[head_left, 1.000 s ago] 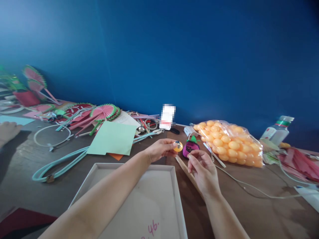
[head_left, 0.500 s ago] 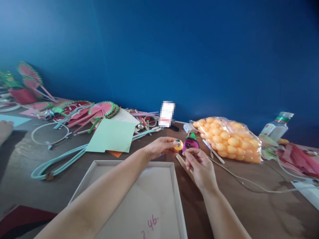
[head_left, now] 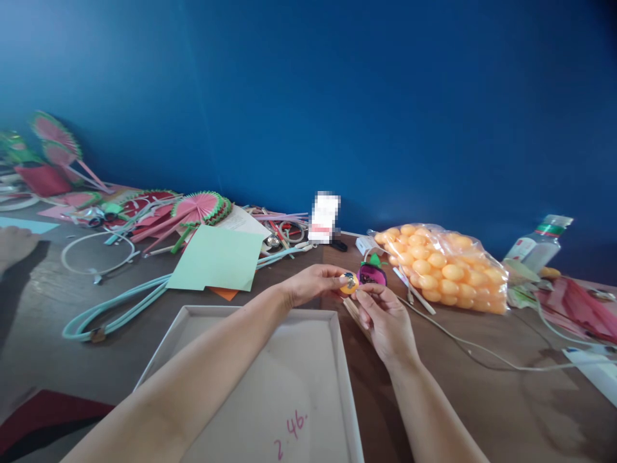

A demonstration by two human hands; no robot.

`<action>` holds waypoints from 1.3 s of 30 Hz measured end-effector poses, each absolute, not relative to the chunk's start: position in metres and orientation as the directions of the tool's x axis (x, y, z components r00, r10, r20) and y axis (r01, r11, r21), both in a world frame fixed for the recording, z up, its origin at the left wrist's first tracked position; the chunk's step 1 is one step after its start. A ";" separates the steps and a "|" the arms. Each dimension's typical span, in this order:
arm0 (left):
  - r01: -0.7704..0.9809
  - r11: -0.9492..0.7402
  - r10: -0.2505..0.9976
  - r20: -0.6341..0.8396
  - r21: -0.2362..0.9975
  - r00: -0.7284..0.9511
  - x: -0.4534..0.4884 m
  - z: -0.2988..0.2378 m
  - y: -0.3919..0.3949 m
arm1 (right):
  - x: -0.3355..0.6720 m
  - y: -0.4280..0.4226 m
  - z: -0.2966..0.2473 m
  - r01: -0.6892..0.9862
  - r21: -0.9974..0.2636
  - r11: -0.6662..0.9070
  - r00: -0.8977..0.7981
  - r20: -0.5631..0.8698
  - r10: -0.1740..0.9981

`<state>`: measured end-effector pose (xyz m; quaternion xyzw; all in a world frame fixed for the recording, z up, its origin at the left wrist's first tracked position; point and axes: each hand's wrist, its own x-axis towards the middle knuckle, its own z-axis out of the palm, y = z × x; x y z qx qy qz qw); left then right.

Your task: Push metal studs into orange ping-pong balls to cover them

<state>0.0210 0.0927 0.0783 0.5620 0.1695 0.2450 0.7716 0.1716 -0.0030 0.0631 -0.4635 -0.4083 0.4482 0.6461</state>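
Note:
My left hand [head_left: 311,284] pinches a small orange ball [head_left: 348,283] with a dark mark on it, held just above the table. My right hand [head_left: 380,315] has its fingers pinched together and touching the ball's right side; what they hold is too small to make out. A magenta strawberry-shaped craft piece [head_left: 372,272] with green leaves lies right behind the ball. Both hands hover past the far right corner of a shallow white box lid [head_left: 270,386].
A clear bag of orange balls [head_left: 443,267] lies to the right, with a bottle [head_left: 537,247] beyond it and a white cable [head_left: 482,360]. Green paper [head_left: 216,260], pink paper fans [head_left: 197,212], hoops and cords fill the left. Another person's hand [head_left: 14,244] rests at the far left.
My right hand has moved left and up until its pinched fingertips meet the orange ball. My left hand has kept holding the ball almost in place.

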 end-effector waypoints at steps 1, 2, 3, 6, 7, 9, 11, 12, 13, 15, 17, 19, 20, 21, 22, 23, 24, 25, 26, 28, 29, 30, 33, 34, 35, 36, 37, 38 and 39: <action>-0.186 0.245 0.568 0.014 0.952 0.823 0.021 0.078 0.093 | 0.172 -0.003 0.063 -0.199 -0.965 0.169 0.268 0.113 0.957; -0.185 0.244 0.570 0.013 0.952 0.822 0.021 0.077 0.093 | 0.172 -0.003 0.063 -0.197 -0.966 0.168 0.273 0.111 0.956; -0.184 0.246 0.572 0.010 0.952 0.820 0.022 0.077 0.093 | 0.172 -0.002 0.063 -0.195 -0.967 0.165 0.277 0.107 0.955; -0.178 0.252 0.575 0.001 0.951 0.818 0.022 0.076 0.094 | 0.172 -0.002 0.063 -0.194 -0.968 0.158 0.282 0.099 0.954; -0.178 0.251 0.575 0.001 0.951 0.818 0.022 0.075 0.094 | 0.171 -0.002 0.063 -0.197 -0.968 0.158 0.280 0.099 0.955; -0.185 0.239 0.576 0.014 0.953 0.817 0.022 0.074 0.095 | 0.171 -0.002 0.064 -0.204 -0.966 0.158 0.271 0.099 0.958; -0.194 0.222 0.575 0.033 0.956 0.817 0.023 0.074 0.095 | 0.170 -0.002 0.064 -0.209 -0.965 0.157 0.260 0.100 0.960; -0.195 0.214 0.575 0.038 0.957 0.817 0.023 0.074 0.095 | 0.170 -0.002 0.064 -0.210 -0.965 0.155 0.256 0.099 0.962; -0.193 0.210 0.575 0.039 0.958 0.817 0.023 0.074 0.095 | 0.171 -0.003 0.064 -0.209 -0.966 0.154 0.253 0.098 0.963; -0.187 0.209 0.575 0.035 0.960 0.817 0.023 0.074 0.095 | 0.171 -0.003 0.064 -0.206 -0.967 0.152 0.252 0.097 0.963; -0.184 0.211 0.575 0.030 0.960 0.817 0.023 0.074 0.095 | 0.171 -0.003 0.064 -0.207 -0.967 0.146 0.255 0.091 0.963; -0.185 0.208 0.575 0.033 0.961 0.817 0.023 0.075 0.095 | 0.172 -0.003 0.064 -0.214 -0.967 0.137 0.259 0.079 0.963; -0.187 0.203 0.578 0.037 0.961 0.816 0.023 0.075 0.095 | 0.172 -0.003 0.064 -0.221 -0.966 0.132 0.261 0.072 0.963; -0.190 0.198 0.580 0.041 0.962 0.814 0.023 0.075 0.095 | 0.172 -0.003 0.064 -0.228 -0.965 0.128 0.262 0.066 0.963; -0.193 0.193 0.582 0.046 0.962 0.812 0.023 0.075 0.095 | 0.172 -0.003 0.065 -0.234 -0.964 0.126 0.265 0.061 0.962; -0.197 0.192 0.583 0.050 0.962 0.811 0.023 0.075 0.095 | 0.172 -0.003 0.065 -0.240 -0.963 0.124 0.268 0.057 0.962; -0.198 0.191 0.584 0.050 0.961 0.810 0.023 0.075 0.095 | 0.172 -0.003 0.065 -0.246 -0.961 0.124 0.271 0.055 0.961; -0.195 0.193 0.584 0.048 0.962 0.811 0.023 0.075 0.095 | 0.172 -0.003 0.065 -0.252 -0.960 0.125 0.274 0.053 0.960; -0.191 0.195 0.582 0.044 0.962 0.812 0.023 0.075 0.095 | 0.172 -0.003 0.065 -0.259 -0.958 0.126 0.276 0.051 0.960; -0.184 0.194 0.579 0.039 0.964 0.815 0.023 0.076 0.095 | 0.171 -0.003 0.066 -0.274 -0.954 0.125 0.277 0.047 0.960; -0.181 0.193 0.579 0.038 0.964 0.815 0.023 0.076 0.095 | 0.171 -0.003 0.066 -0.280 -0.952 0.122 0.276 0.042 0.960; -0.180 0.191 0.580 0.037 0.965 0.814 0.023 0.076 0.095 | 0.171 -0.002 0.066 -0.284 -0.952 0.119 0.276 0.037 0.960; -0.177 0.198 0.578 0.031 0.964 0.815 0.023 0.077 0.094 | 0.171 -0.002 0.066 -0.281 -0.953 0.110 0.279 0.029 0.960; -0.177 0.202 0.577 0.029 0.963 0.816 0.023 0.077 0.094 | 0.171 -0.002 0.066 -0.276 -0.955 0.112 0.281 0.031 0.959; -0.178 0.207 0.577 0.027 0.962 0.816 0.023 0.077 0.094 | 0.171 -0.002 0.066 -0.271 -0.956 0.115 0.283 0.035 0.959; -0.180 0.210 0.579 0.026 0.961 0.815 0.023 0.077 0.094 | 0.172 -0.002 0.066 -0.266 -0.957 0.118 0.284 0.040 0.958; -0.182 0.214 0.583 0.024 0.960 0.812 0.023 0.077 0.094 | 0.172 -0.002 0.066 -0.263 -0.957 0.119 0.284 0.042 0.958; -0.183 0.218 0.586 0.022 0.959 0.810 0.023 0.077 0.094 | 0.172 -0.002 0.066 -0.261 -0.958 0.120 0.284 0.042 0.958; -0.184 0.220 0.588 0.020 0.958 0.809 0.023 0.077 0.094 | 0.172 -0.002 0.066 -0.261 -0.958 0.119 0.283 0.042 0.958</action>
